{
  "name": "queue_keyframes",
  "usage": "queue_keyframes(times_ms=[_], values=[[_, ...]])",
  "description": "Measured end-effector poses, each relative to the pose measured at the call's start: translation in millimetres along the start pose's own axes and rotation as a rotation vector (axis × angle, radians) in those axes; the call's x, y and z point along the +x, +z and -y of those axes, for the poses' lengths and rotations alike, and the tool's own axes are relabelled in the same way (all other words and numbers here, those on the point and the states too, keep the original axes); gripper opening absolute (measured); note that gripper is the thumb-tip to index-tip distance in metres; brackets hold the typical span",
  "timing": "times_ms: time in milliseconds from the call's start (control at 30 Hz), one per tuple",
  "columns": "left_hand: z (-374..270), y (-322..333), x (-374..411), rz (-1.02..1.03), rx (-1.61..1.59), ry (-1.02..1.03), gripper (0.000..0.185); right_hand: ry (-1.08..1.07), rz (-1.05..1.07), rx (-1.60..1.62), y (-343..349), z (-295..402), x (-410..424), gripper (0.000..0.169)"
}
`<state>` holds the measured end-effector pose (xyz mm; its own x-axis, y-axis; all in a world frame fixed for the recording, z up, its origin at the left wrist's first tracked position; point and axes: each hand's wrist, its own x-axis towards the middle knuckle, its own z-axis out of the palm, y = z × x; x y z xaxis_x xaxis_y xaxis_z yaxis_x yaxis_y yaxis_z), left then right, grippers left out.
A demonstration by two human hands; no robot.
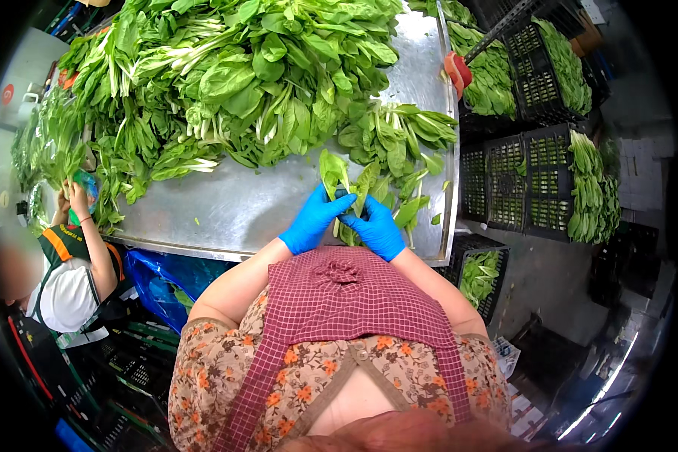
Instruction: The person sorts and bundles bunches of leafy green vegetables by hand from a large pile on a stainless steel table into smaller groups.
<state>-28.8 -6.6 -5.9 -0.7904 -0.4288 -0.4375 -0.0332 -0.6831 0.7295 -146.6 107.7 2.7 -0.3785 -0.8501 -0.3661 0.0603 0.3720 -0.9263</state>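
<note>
My left hand (317,218), in a blue glove, holds a small bunch of leafy greens (333,169) close to my apron, near the front edge of the metal table (203,209). Its thumb and fingers meet around the stems. Also gloved in blue, my right hand (379,227) closes on the lower part of the same bunch, its fingertips almost touching the left ones. The exact grip is partly hidden by the leaves. Loose leaves (409,212) lie just right of my hands. Beyond them rests a smaller cluster of greens (392,135).
A large heap of greens (248,85) covers the table's far side. At left, a co-worker (70,282) handles greens and a plastic bag. Black crates (520,175) of greens stand past the right edge, near a bar with a red wrapping (457,73). A blue plastic liner (164,282) hangs below the front edge.
</note>
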Motion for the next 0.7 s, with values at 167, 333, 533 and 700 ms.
queue_keyframes(times_ms=[167, 333, 533, 700], values=[[-3, -12, -8, -0.117, -0.127, -0.127, 0.043, 0.197, 0.222, 0.434, -10, -4, 10, 0.041], [-5, -9, -15, -0.291, -0.16, -0.154, 0.032, 0.271, 0.275, 0.453, -23, -12, 16, 0.036], [12, -12, -19, -0.516, -0.114, -0.175, 0.022, 0.108, 0.217, 0.229, -33, -11, 23, 0.049], [2, -1, -22, -0.552, -0.115, -0.141, 0.028, -0.01, 0.226, 0.046, -28, -15, 20, 0.047]])
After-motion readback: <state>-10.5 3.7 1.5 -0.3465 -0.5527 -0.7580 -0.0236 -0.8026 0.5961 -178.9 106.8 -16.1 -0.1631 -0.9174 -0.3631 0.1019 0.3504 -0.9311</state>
